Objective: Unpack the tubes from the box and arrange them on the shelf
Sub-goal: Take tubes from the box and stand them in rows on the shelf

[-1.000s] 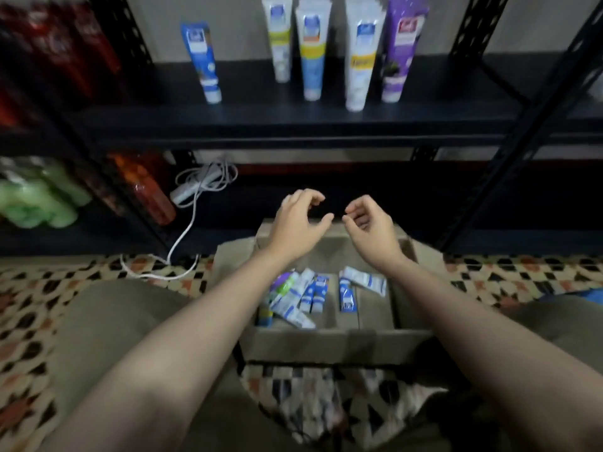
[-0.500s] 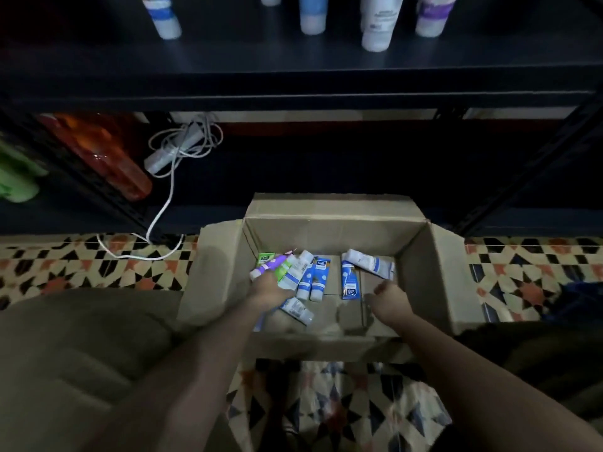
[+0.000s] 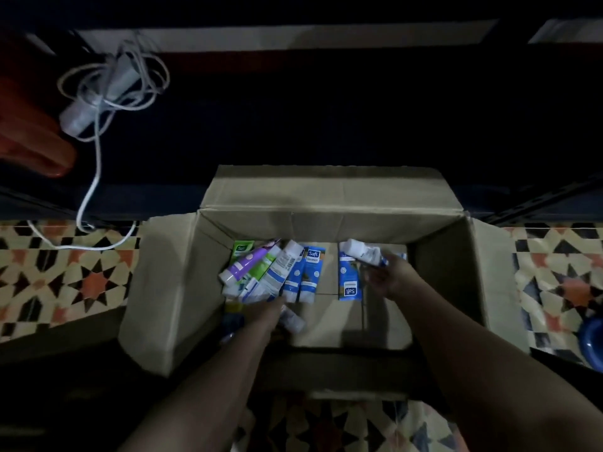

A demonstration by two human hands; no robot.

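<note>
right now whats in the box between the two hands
In the head view, three blue tubes lie flat on the box floor between the left hand and right hand.

A shop stockroom: dark shelving (image 3: 326,109) above a tube-filled carton (image 3: 326,203).

**Both arms down in the box**

Both bare forearms reach forward and down, side by side, hands well apart. The left hand (image 3: 272,309) is low among the tubes, palm down; it's dim there, so I can't tell what its fingers are doing. The right hand (image 3: 393,280) sits a bit further forward, wrist bent, fingers (image 3: 375,274) curled round a white tube (image 3: 363,256).
</note>
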